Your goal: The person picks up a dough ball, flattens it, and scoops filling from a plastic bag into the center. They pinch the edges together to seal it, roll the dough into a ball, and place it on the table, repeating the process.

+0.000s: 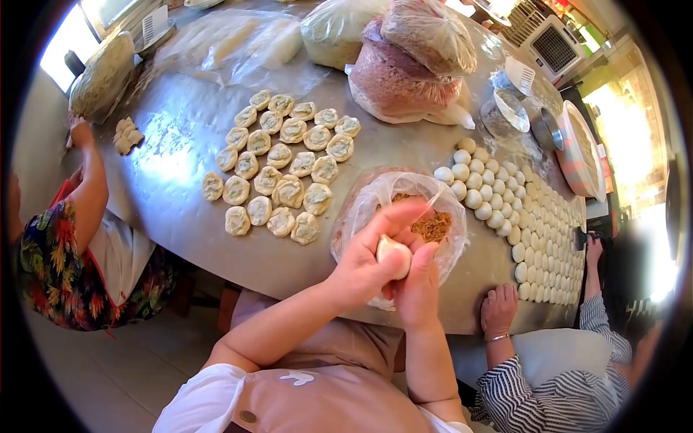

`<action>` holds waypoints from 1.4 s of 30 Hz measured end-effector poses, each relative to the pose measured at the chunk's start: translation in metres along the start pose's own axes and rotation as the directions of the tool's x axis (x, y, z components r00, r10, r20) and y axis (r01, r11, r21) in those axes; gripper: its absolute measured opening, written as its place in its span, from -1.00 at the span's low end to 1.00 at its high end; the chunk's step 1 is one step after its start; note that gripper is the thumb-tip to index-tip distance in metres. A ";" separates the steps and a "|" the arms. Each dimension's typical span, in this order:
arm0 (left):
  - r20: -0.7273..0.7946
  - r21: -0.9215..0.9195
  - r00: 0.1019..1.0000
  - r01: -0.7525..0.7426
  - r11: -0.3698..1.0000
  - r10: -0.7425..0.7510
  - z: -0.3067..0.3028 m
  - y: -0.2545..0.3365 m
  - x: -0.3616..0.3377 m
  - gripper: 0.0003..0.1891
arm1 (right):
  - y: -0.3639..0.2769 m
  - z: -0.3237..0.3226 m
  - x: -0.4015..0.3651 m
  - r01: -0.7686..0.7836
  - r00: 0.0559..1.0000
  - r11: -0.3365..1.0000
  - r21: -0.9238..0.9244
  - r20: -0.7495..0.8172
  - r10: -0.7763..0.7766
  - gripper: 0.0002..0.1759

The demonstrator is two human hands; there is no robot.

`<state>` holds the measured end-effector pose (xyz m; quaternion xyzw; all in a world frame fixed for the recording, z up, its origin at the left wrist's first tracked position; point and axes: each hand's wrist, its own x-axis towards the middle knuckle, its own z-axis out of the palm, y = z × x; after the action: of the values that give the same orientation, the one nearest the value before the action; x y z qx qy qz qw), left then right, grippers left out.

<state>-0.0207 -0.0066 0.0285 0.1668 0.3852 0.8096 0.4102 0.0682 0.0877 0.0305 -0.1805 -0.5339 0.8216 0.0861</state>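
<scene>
My left hand (361, 267) is wrapped round a small pale dough ball (393, 249), its thumb lying over the dough. From the other side my right hand (417, 285) closes against the same piece, so both hands are on it. Directly under them sits an open clear plastic bag (455, 252) with crumbly brown filling (433, 227) inside. To the left, several flattened dough rounds (289, 191) with pale centres lie in loose rows. Many smooth white dough balls (498, 191) are set out close together to the right.
Tied bags of pinkish filling (404, 86) and a pale bag (336, 32) stand at the back. A metal container (505, 112) and a large tub (583, 151) are at back right. Co-workers sit either side: a hand (498, 310) at right, an arm (90, 173) at left.
</scene>
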 end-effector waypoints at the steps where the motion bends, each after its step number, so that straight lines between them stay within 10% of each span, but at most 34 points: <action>1: 0.025 0.056 0.999 -0.050 0.997 0.048 -0.004 -0.005 0.003 -0.56 | 0.005 0.002 0.002 0.152 0.986 0.976 -0.154 -0.042 -0.160 -0.55; 5: 0.089 0.235 0.966 -0.255 0.938 0.241 -0.014 -0.014 0.015 -0.59 | 0.011 0.011 0.010 0.365 0.895 0.803 -0.471 -0.060 -0.443 -0.49; 7: -0.300 -0.131 0.937 -0.225 0.966 0.177 0.024 -0.001 0.019 -0.66 | 0.001 0.007 0.003 0.133 0.987 0.970 -0.204 -0.062 -0.148 -0.47; 9: -0.276 -0.123 0.936 -0.261 0.957 0.220 0.029 -0.003 0.023 -0.69 | 0.001 0.002 0.005 0.175 0.982 0.968 -0.178 -0.042 -0.185 -0.45; 12: 0.228 0.261 0.902 -0.420 0.869 0.367 -0.011 -0.019 0.032 -0.67 | -0.002 0.002 0.017 0.340 0.931 0.878 -0.337 -0.009 -0.365 -0.48; 16: 0.086 0.239 0.939 -0.343 0.908 0.332 0.000 -0.021 0.045 -0.65 | -0.013 -0.016 0.021 0.109 0.993 0.983 -0.147 -0.019 -0.113 -0.59; 19: -0.102 0.109 0.969 -0.213 0.971 0.224 0.021 -0.010 0.046 -0.53 | -0.052 -0.059 0.036 0.024 0.987 0.920 -0.391 -0.135 -0.083 -0.62; 21: 0.079 0.172 0.983 -0.177 0.969 0.165 -0.006 0.003 0.049 -0.48 | -0.084 -0.107 0.064 0.037 0.930 0.831 -0.554 -0.284 -0.232 -0.63; 25: 0.067 0.288 0.994 -0.099 0.953 0.083 -0.036 0.026 0.051 -0.57 | -0.126 -0.225 0.135 -0.203 0.805 0.169 -0.964 -0.263 -0.532 -0.58; 31: -0.164 0.326 0.984 -0.016 0.945 0.073 -0.042 0.031 0.052 -0.69 | -0.142 -0.300 0.202 -0.334 0.913 -0.323 -0.886 -0.219 -0.343 -0.51; 42: -0.188 0.240 0.972 0.185 0.953 -0.141 -0.027 0.039 0.049 -0.57 | -0.103 -0.356 0.228 -0.344 0.935 -0.266 -0.901 -0.302 -0.187 -0.41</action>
<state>-0.0871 0.0051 0.0387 0.1166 0.5322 0.7276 0.4169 -0.0085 0.5082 -0.0529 -0.3468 -0.9356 0.0307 -0.0588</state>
